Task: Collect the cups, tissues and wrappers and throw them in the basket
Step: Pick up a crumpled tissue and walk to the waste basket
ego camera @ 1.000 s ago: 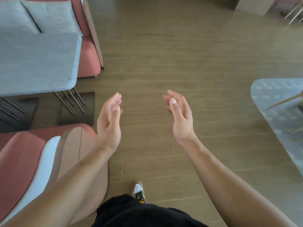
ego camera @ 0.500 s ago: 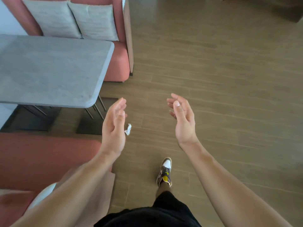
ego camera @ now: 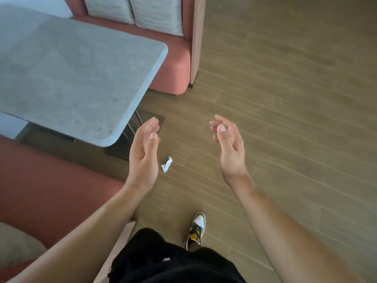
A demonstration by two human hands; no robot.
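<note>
A crumpled tissue [ego camera: 166, 164] lies on the floor [ego camera: 285, 99] at centre frame, just right of the left hand [ego camera: 143, 154]. Both it and the right hand [ego camera: 229, 148] hang empty, fingers relaxed. The tissue looks light, soft and crushable; a fingertip pinch anywhere should lift it.

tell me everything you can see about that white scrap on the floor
The white scrap is a small crumpled piece, paper or tissue by its look; it is too small to tell which. It is twisted and creased, longer than wide, and lies slantwise on the wooden floor, out beyond the corner of the grey table. In the picture it shows just right of the left hand, which does not hold it.
</note>
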